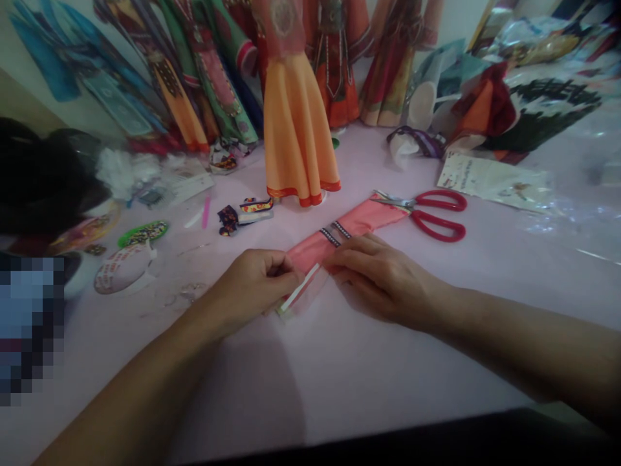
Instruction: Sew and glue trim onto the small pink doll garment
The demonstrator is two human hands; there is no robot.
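A narrow piece of pink fabric point(310, 252) lies slantwise on the table, with a dark dotted trim band point(336, 233) across its middle. Along its near end runs a white strip point(301, 288), perhaps tape. My left hand point(259, 278) pinches the fabric's left edge by this strip, thumb against fingers. On the opposite edge my right hand point(383, 275) has its fingers pressed together on the fabric; its fingertips are partly hidden. Red-handled scissors point(412, 203) rest with their blades over the fabric's far end.
Behind stands an orange doll-sized dress point(298, 129) among several other small costumes. To the left are a green dish of beads point(143, 234), a roll of tape point(123, 268) and patterned fabric scraps point(242, 217). A printed packet point(492, 181) lies back right. A person's dark hair shows far left.
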